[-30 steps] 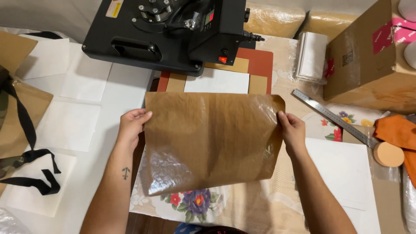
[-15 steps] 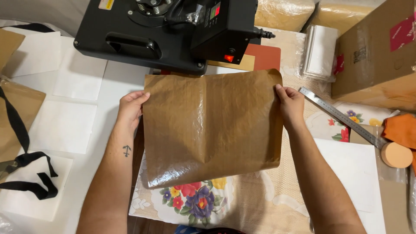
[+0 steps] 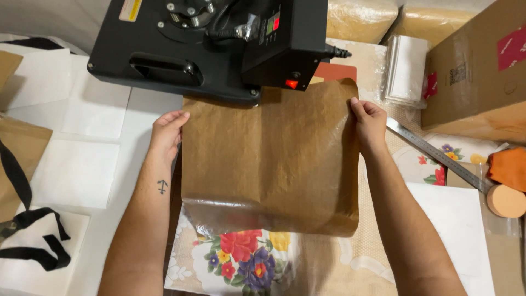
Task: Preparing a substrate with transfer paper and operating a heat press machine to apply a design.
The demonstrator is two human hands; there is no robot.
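1. Brown sheet (image 3: 271,159): a large, glossy, slightly creased sheet held flat in front of the person, between both hands. Its far edge reaches just under the front of the black press (image 3: 208,46); its near edge overlaps a floral cloth (image 3: 241,257).
2. Left hand (image 3: 167,131): fingers closed on the sheet's left edge, near the upper corner.
3. Right hand (image 3: 370,120): fingers pinching the right edge near the upper corner, slightly farther from the body than the left hand.
4. Key relation: the sheet lies square to the person, roughly as wide as it is deep, with no clear long axis. Both hands sit at the far half of the sheet, so the near half hangs unsupported. Neither hand is clearly nearer to the press opening, which lies straight ahead.
5. Around it: a metal ruler (image 3: 433,153) and a cardboard box (image 3: 476,71) to the right, white sheets (image 3: 76,170) to the left.
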